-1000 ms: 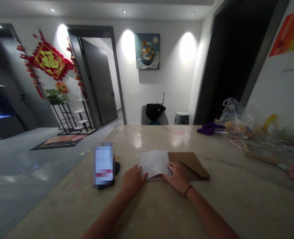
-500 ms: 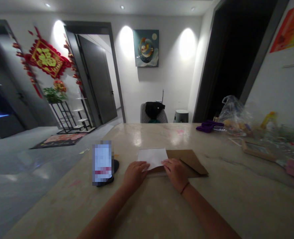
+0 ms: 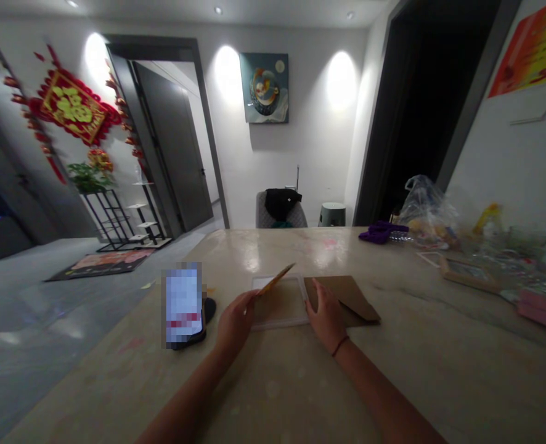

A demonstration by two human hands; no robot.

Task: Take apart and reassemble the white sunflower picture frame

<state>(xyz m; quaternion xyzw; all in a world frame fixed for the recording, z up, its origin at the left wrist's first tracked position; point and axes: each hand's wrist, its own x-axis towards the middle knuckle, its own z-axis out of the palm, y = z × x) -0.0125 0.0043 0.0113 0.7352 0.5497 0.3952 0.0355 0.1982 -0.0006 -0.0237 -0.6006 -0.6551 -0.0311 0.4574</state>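
Note:
My left hand [image 3: 233, 320] pinches the near edge of a thin brown card [image 3: 275, 280] and holds it tilted up off the table. Under it lies a flat white-edged frame [image 3: 280, 302] with a brown inside. My right hand [image 3: 326, 314] rests fingers-down on the frame's right edge, beside a brown envelope [image 3: 347, 296] that lies flat to the right.
A phone [image 3: 183, 305] stands on a dark holder left of my left hand. Far right on the marble table [image 3: 277, 382] are a purple cloth [image 3: 379, 231], a plastic bag [image 3: 427, 206], a wooden picture frame [image 3: 462, 271] and clutter. A chair [image 3: 280, 209] stands at the far end.
The white sheet that lay on the frame is gone from view. My left hand has lifted a brown card up on edge, and the frame's brown inside shows.

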